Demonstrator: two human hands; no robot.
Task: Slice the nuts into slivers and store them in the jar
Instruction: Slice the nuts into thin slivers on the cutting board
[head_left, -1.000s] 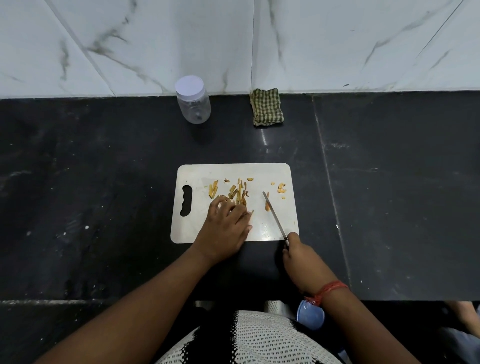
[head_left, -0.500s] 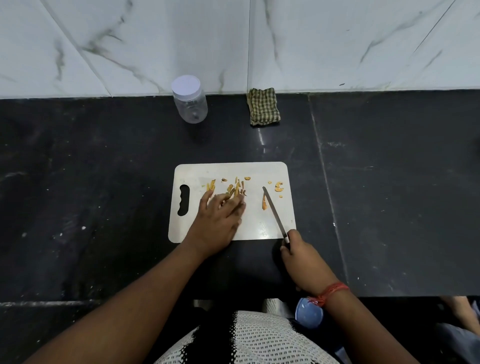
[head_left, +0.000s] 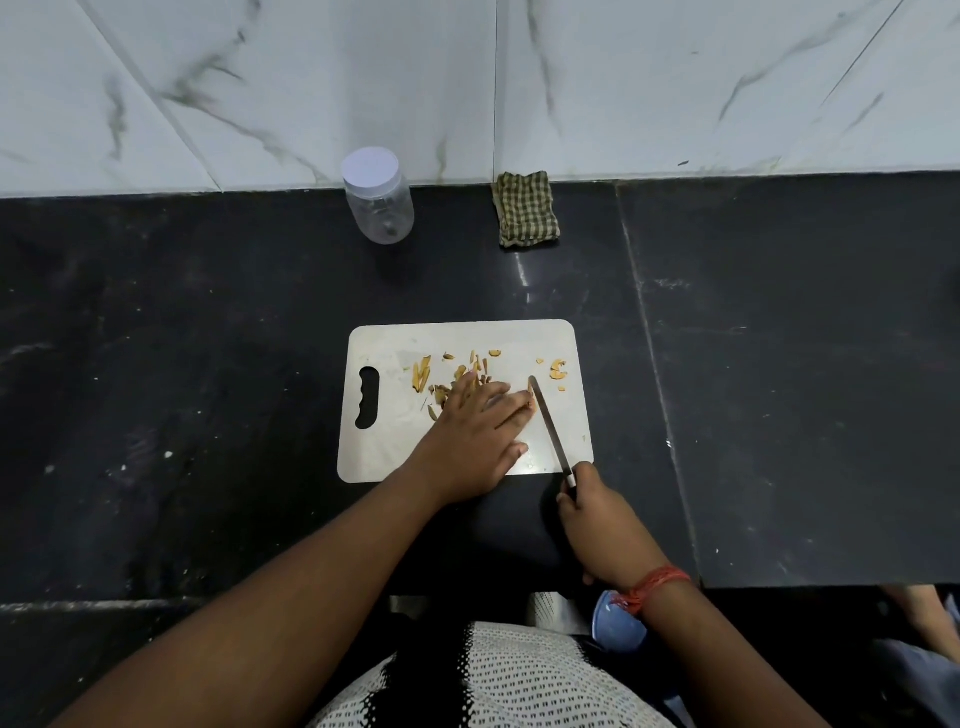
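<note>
Nut slivers (head_left: 457, 375) lie scattered over the far half of the white cutting board (head_left: 395, 441); a small separate cluster (head_left: 557, 370) sits near the board's far right corner. The board rests flat on the black stone surface (head_left: 208, 364), handle slot to the left.

Left hand (head_left: 480, 431) lies palm down on the board, fingers (head_left: 511, 402) extended and close together, tips against a nut piece just beside the blade. Whether the fingertips pinch the piece or only press it: cannot tell.

Right hand (head_left: 597, 525) sits off the board's near edge, fingers curled round the handle of the knife (head_left: 549, 428). The blade runs diagonally across the board's right part, tip at the left fingertips.

Jar (head_left: 379, 200): clear plastic, white lid on, upright at the back of the surface against the marble wall (head_left: 675, 78), well apart from the board. Folded checked cloth (head_left: 525, 209) to the jar's right, also at the wall.

Red thread band (head_left: 652, 587) on the right wrist.
</note>
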